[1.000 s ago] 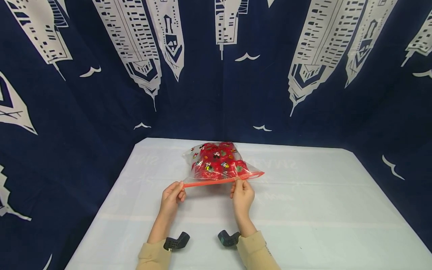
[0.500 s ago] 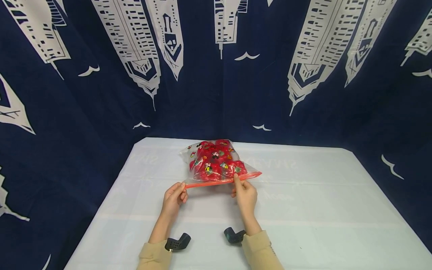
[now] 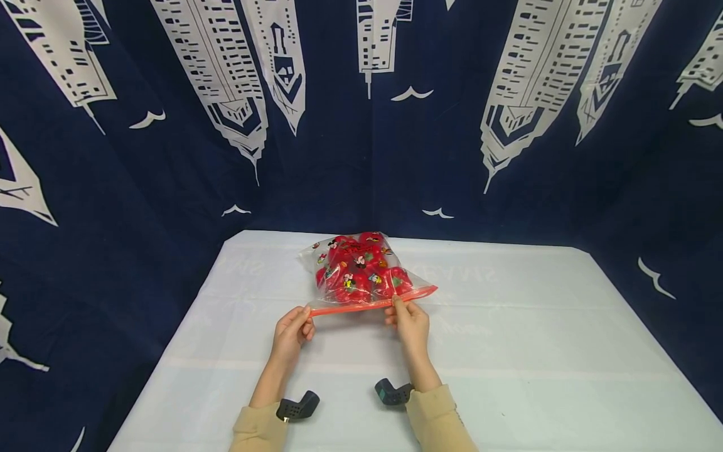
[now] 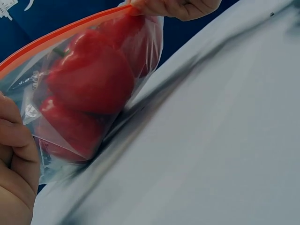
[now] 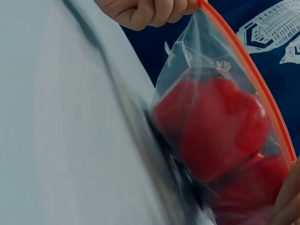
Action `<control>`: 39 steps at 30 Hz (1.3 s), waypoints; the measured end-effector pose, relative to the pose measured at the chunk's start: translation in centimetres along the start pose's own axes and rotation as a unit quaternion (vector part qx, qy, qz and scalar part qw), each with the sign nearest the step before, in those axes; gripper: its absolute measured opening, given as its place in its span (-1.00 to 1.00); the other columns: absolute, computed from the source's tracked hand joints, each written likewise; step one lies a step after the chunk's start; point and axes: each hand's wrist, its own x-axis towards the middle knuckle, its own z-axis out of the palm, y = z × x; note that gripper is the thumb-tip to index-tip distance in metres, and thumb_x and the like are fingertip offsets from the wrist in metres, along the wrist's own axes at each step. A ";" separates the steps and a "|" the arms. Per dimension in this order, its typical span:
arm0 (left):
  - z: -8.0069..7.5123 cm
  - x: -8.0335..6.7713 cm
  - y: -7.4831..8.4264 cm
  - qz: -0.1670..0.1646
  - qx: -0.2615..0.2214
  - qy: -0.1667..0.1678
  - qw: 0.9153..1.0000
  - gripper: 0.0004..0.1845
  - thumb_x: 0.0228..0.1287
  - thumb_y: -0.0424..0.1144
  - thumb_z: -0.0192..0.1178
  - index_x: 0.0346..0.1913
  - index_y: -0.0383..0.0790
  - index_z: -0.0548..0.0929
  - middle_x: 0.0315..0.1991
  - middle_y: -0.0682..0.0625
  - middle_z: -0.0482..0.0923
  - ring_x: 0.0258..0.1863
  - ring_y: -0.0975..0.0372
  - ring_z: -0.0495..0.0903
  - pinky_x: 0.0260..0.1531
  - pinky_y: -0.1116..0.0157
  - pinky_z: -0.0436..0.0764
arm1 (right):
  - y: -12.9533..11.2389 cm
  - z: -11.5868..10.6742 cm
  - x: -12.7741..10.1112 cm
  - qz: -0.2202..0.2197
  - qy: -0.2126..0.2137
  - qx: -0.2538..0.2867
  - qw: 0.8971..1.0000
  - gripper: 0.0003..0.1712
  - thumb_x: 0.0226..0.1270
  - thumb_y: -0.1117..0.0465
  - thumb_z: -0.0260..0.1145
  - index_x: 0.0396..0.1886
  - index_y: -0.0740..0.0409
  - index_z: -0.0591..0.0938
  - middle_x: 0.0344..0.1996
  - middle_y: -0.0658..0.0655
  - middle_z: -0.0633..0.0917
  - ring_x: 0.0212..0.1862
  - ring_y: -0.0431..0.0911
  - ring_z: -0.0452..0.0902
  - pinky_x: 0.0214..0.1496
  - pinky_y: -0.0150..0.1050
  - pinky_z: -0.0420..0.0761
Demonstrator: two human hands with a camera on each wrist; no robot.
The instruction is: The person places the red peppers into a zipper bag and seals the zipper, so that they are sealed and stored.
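A clear zip bag (image 3: 323, 295) with cartoon prints lies near the far edge of the table, its orange zip strip (image 3: 350, 308) toward me. Inside are several red bell peppers (image 4: 89, 75), some with green stems. My left hand (image 3: 290, 331) pinches the strip's left end between thumb and finger. Further right along the strip, my right hand (image 3: 413, 326) pinches it with the thumb on top, and the strip's right tip sticks out past it. In the right wrist view, the peppers (image 5: 225, 126) press against the plastic. Whether the zip is fully sealed I cannot tell.
A white cloth covers the table (image 3: 536, 339). Behind it hangs a dark blue curtain (image 3: 361, 163) with white buildings and birds. Dark wrist cameras (image 3: 299, 406) sit at both tan sleeves (image 3: 440, 417).
My right hand has shifted slightly right, its thumb now on top of the strip. The bag has moved a little to the left and shows more of its top. The left hand barely moved.
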 end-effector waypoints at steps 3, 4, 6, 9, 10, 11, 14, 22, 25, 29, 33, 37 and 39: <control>-0.1 0.0 -0.2 0.005 -0.004 0.006 1.000 -0.71 0.39 -0.32 0.02 -0.55 -0.26 0.40 -0.71 0.05 0.28 -0.72 0.29 0.30 -0.63 0.44 0.31 | 0.0 0.1 0.0 -0.003 -0.005 0.004 1.000 -0.69 0.32 0.20 0.20 -0.53 0.35 0.59 -0.72 -0.03 0.61 -0.71 -0.27 0.49 -0.60 -0.38 0.47; -0.2 0.1 -0.3 0.009 -0.004 0.007 1.000 -0.71 0.38 -0.31 0.03 -0.55 -0.26 0.40 -0.71 0.05 0.28 -0.72 0.29 0.30 -0.63 0.44 0.30 | 0.0 0.1 0.0 -0.005 -0.005 0.004 1.000 -0.69 0.32 0.19 0.20 -0.53 0.35 0.59 -0.72 -0.03 0.61 -0.71 -0.27 0.49 -0.59 -0.38 0.48; -0.3 0.1 -0.3 0.019 -0.003 0.009 1.000 -0.71 0.37 -0.29 0.06 -0.54 -0.25 0.40 -0.71 0.06 0.28 -0.72 0.30 0.30 -0.63 0.44 0.31 | 0.0 0.1 0.0 -0.010 -0.007 0.007 1.000 -0.67 0.33 0.18 0.20 -0.54 0.34 0.59 -0.70 -0.01 0.62 -0.70 -0.26 0.50 -0.57 -0.38 0.49; -0.3 0.1 -0.4 0.034 0.002 0.016 0.999 -0.71 0.36 -0.26 0.09 -0.54 -0.26 0.41 -0.71 0.06 0.28 -0.72 0.30 0.30 -0.64 0.44 0.31 | -0.1 0.2 -0.2 -0.023 -0.004 0.008 1.000 -0.64 0.35 0.16 0.19 -0.56 0.34 0.58 -0.69 0.01 0.61 -0.69 -0.25 0.50 -0.58 -0.40 0.46; -0.3 0.1 -0.4 0.038 0.005 0.019 0.999 -0.71 0.35 -0.25 0.09 -0.54 -0.27 0.41 -0.71 0.06 0.29 -0.72 0.30 0.30 -0.64 0.44 0.30 | -0.1 0.2 -0.2 -0.026 -0.004 0.010 1.000 -0.63 0.35 0.15 0.19 -0.56 0.34 0.58 -0.69 0.02 0.61 -0.69 -0.25 0.50 -0.59 -0.41 0.45; -0.2 0.1 -0.4 0.041 0.011 0.021 0.999 -0.71 0.35 -0.24 0.10 -0.54 -0.27 0.41 -0.72 0.06 0.29 -0.72 0.30 0.31 -0.64 0.44 0.30 | 0.0 0.3 -0.3 -0.028 -0.002 0.012 1.000 -0.63 0.36 0.15 0.19 -0.56 0.34 0.57 -0.69 0.02 0.61 -0.69 -0.25 0.50 -0.60 -0.42 0.44; -0.1 0.1 -0.3 0.046 0.021 0.024 0.998 -0.70 0.35 -0.24 0.11 -0.53 -0.29 0.40 -0.72 0.05 0.29 -0.72 0.30 0.31 -0.64 0.44 0.31 | -0.2 0.4 -0.3 -0.033 0.007 0.018 0.999 -0.61 0.37 0.13 0.18 -0.57 0.33 0.56 -0.71 0.00 0.59 -0.70 -0.26 0.49 -0.62 -0.43 0.41; 0.3 0.0 -0.1 0.057 0.005 0.030 0.998 -0.71 0.35 -0.33 0.06 -0.55 -0.33 0.39 -0.73 0.05 0.28 -0.75 0.30 0.31 -0.67 0.45 0.32 | -0.9 0.7 -0.4 -0.030 0.027 0.039 0.998 -0.61 0.37 0.14 0.18 -0.61 0.29 0.54 -0.73 -0.04 0.56 -0.71 -0.27 0.50 -0.57 -0.37 0.50; 0.4 0.0 0.0 0.061 0.001 0.030 0.998 -0.72 0.35 -0.36 0.05 -0.56 -0.32 0.39 -0.73 0.06 0.28 -0.75 0.31 0.31 -0.68 0.46 0.31 | -1.0 0.6 -0.3 -0.029 0.029 0.041 0.998 -0.60 0.37 0.14 0.18 -0.62 0.29 0.54 -0.74 -0.04 0.56 -0.71 -0.28 0.50 -0.57 -0.37 0.50; 0.6 0.1 0.0 0.069 0.000 0.030 0.997 -0.72 0.35 -0.38 0.04 -0.57 -0.31 0.40 -0.74 0.06 0.28 -0.76 0.31 0.31 -0.68 0.46 0.30 | -1.1 0.3 -0.1 -0.028 0.031 0.039 0.998 -0.60 0.38 0.13 0.18 -0.59 0.32 0.55 -0.74 -0.04 0.56 -0.70 -0.29 0.50 -0.58 -0.38 0.49; 0.5 0.1 0.0 0.072 0.000 0.034 0.997 -0.71 0.34 -0.40 0.03 -0.58 -0.31 0.40 -0.75 0.07 0.28 -0.76 0.31 0.31 -0.69 0.46 0.28 | -1.3 0.0 0.0 -0.025 0.031 0.038 0.998 -0.60 0.39 0.14 0.16 -0.51 0.42 0.54 -0.72 -0.03 0.55 -0.69 -0.29 0.51 -0.56 -0.38 0.50; 0.4 0.1 -0.1 0.077 0.000 0.030 0.997 -0.71 0.34 -0.39 0.04 -0.59 -0.26 0.43 -0.75 0.08 0.28 -0.76 0.32 0.32 -0.69 0.47 0.29 | -1.3 -0.3 0.2 -0.021 0.030 0.045 0.998 -0.60 0.38 0.15 0.17 -0.49 0.45 0.53 -0.71 -0.03 0.55 -0.69 -0.29 0.51 -0.55 -0.38 0.52; 0.4 0.1 -0.2 0.079 -0.001 0.030 0.996 -0.70 0.34 -0.39 0.05 -0.60 -0.25 0.43 -0.75 0.08 0.28 -0.76 0.32 0.32 -0.69 0.47 0.30 | -1.3 -0.6 0.4 -0.020 0.029 0.049 0.998 -0.61 0.38 0.16 0.18 -0.53 0.41 0.53 -0.72 -0.03 0.54 -0.69 -0.29 0.51 -0.55 -0.38 0.53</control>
